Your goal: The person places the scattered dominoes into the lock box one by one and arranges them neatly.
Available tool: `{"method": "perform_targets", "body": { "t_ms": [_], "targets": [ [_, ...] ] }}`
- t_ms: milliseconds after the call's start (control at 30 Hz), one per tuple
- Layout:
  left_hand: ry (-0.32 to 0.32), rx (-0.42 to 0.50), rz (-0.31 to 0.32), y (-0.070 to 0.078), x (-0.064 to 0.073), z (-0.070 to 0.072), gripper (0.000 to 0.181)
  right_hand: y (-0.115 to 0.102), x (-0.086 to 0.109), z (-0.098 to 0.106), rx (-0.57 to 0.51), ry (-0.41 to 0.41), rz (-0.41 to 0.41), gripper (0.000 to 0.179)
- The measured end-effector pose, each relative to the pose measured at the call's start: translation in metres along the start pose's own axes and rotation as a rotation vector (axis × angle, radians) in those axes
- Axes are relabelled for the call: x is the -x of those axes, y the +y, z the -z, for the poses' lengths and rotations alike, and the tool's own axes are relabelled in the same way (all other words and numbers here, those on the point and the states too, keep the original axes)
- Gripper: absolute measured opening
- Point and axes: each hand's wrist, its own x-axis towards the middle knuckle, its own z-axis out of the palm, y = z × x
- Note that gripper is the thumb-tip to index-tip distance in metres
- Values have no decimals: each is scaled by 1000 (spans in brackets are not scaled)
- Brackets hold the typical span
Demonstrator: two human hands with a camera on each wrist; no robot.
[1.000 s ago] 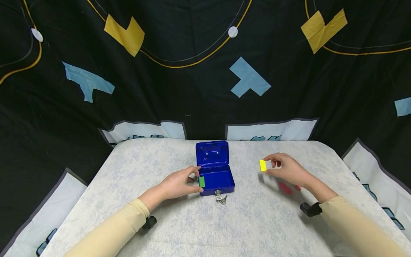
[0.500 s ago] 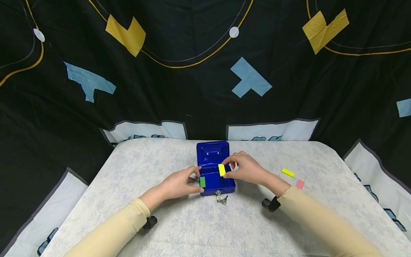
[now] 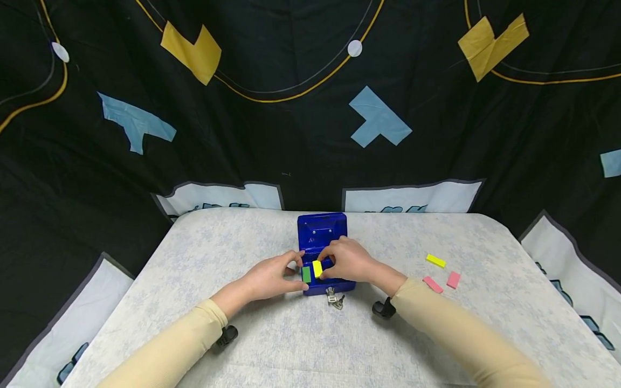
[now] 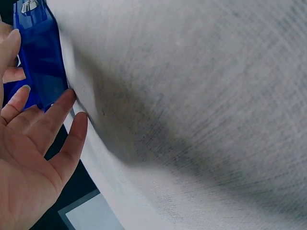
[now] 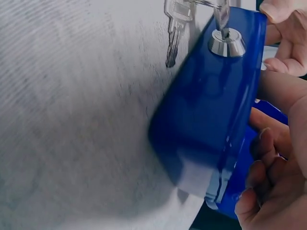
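Observation:
A blue metal cash box [image 3: 331, 290] stands with its lid [image 3: 322, 229] raised. My left hand [image 3: 268, 276] grips its left end in the head view, thumb at the front corner and index finger further back. In the left wrist view, other fingers of that hand [image 4: 33, 153] lie against the box's side [image 4: 45, 62]. A green block [image 3: 306, 275] sits inside along the left wall. Between thumb and index finger, my right hand [image 3: 350, 260] pinches a yellow block [image 3: 317, 269] inside the box, just right of the green one. The right wrist view hides that block behind the front wall [image 5: 206, 96].
Keys [image 3: 338, 303] hang from the lock [image 5: 227, 43] on the box's front. To the right on the pale tablecloth [image 3: 388, 350] lie another yellow block [image 3: 435, 261] and two pink blocks [image 3: 453, 279]. A dark curtain [image 3: 291, 145] hangs behind the table.
My right hand has carried the yellow block leftward from the right part of the table into the box, lowering it next to the green block. The left hand has stayed at the box.

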Motion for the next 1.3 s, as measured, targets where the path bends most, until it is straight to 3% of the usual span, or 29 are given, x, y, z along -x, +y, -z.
{"method": "perform_targets", "body": {
  "t_ms": [300,1300],
  "targets": [
    [1,5,-4,-1,0,0,52,-5,-5,-9,73,-52,9,42],
    [-6,14,-7,-1,0,0,50,-10,-8,-14,90,-47,-1,42]
  ]
}}
